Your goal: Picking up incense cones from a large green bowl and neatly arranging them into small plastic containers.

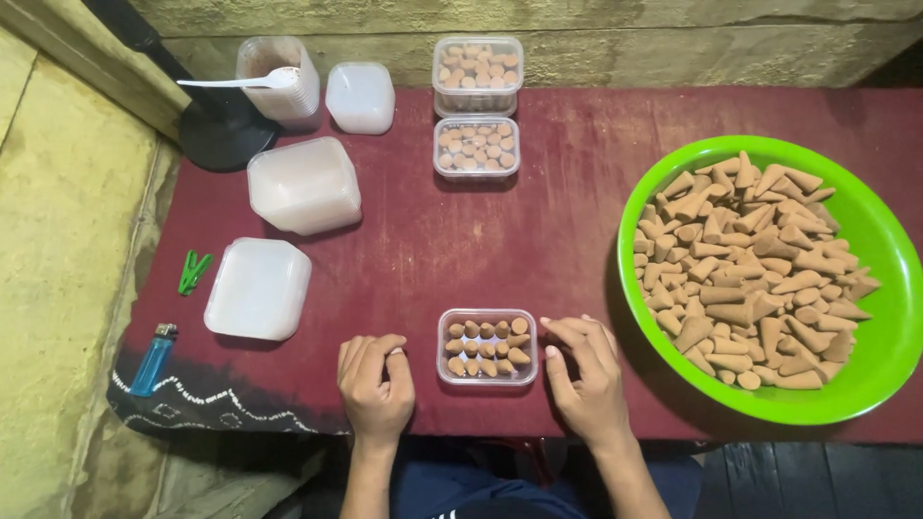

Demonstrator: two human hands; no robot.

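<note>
Rough wood wall at back, yellowish floor at left; desk (577, 221) w/ dark red cloth fills most of the view.

Far left, off the cloth's edge: blue lighter (154, 358) and green clip (194, 272). Back-left on the desk: black stand base (223, 135), a tall stack of clear cups (282, 82) w/ a white spoon (240, 82) lying across the top, then a clear lid (360, 97). Below those, a stack of empty clear boxes (305, 185) and a flat pile of lids (258, 288).

Left hand (376, 380): curled loosely, knuckles down on the cloth, holding nothing that shows. It sits just left of the small box (487, 346), close but apart from it.

The small box is front-centre, between both hands, lidless, w/ two rows of brown cones (487, 346) standing in it. Its long axis runs left-right, parallel to the desk's front edge. Straight back from it, two more filled boxes: one alone (476, 148), one stacked pair (478, 75) nearer the wall.

Right hand (582, 370): fingers bent and narrow, tips pointing toward the box's right end, just beside or barely touching that corner; can't tell if a cone is pinched, none visible. Right hand is the nearer one to the box.

Far right: big green bowl (889, 250) heaped w/ loose cones (745, 269), just right of the right hand, rim close to the wrist side. So supply lies right, box centre, lids left.
</note>
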